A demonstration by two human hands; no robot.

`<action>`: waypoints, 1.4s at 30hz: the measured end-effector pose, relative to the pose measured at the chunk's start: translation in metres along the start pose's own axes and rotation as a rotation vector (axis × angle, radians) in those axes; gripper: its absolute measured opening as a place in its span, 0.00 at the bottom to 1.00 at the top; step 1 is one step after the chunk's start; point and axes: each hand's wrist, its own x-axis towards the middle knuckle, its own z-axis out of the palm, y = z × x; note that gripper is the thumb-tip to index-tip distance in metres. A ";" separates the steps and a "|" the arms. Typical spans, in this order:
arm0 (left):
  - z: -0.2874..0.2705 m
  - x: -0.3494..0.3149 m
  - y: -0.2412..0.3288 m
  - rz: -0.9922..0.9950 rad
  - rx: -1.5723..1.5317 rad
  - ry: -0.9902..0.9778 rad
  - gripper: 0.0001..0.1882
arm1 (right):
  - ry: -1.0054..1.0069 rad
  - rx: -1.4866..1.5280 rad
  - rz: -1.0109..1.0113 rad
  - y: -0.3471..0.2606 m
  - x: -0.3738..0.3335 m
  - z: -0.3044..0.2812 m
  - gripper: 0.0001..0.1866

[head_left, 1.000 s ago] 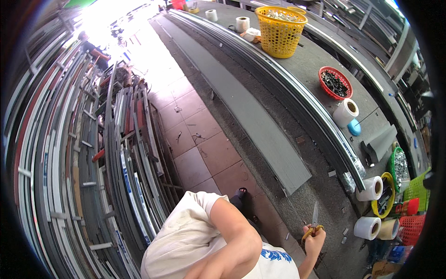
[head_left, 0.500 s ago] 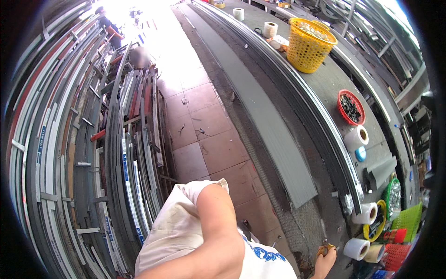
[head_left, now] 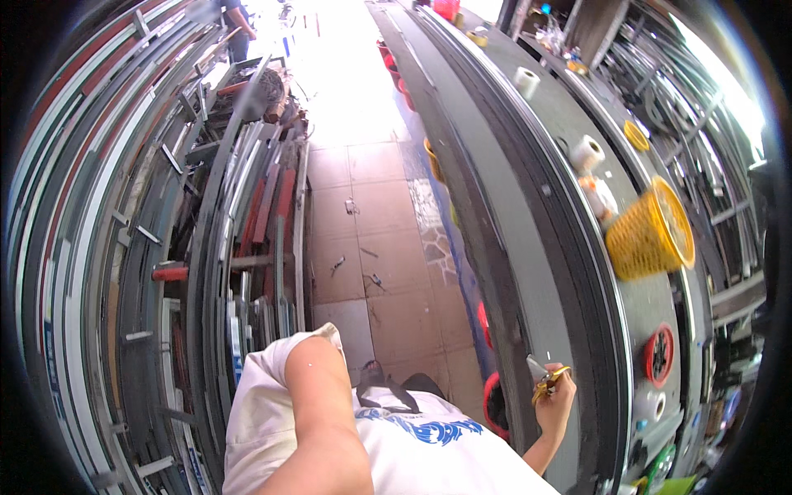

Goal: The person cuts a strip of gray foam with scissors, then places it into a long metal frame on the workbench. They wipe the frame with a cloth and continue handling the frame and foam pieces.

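My right hand (head_left: 556, 403) is closed around the yellow handles of a pair of scissors (head_left: 540, 381). Their pale blade points up and to the left, over the long grey strip (head_left: 546, 272) that lies along the bench. From my left side comes a bent bare arm (head_left: 322, 412), but its hand is out of the picture.
Dark long profiles (head_left: 606, 305) run beside the strip. Beyond them stand a yellow basket (head_left: 639, 243), a red basket (head_left: 657, 356) and white rolls (head_left: 587, 153). Racks of metal bars (head_left: 124, 247) line the left side. A person (head_left: 238, 29) stands at the far left.
The view has swung to the right, and more of the walkway and bench shows. My right hand has risen with the scissors and now is over the bench strip.
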 end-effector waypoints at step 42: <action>-1.228 -0.868 0.426 -3.051 0.503 -1.030 0.22 | -0.718 0.337 0.399 -0.403 1.351 0.644 0.12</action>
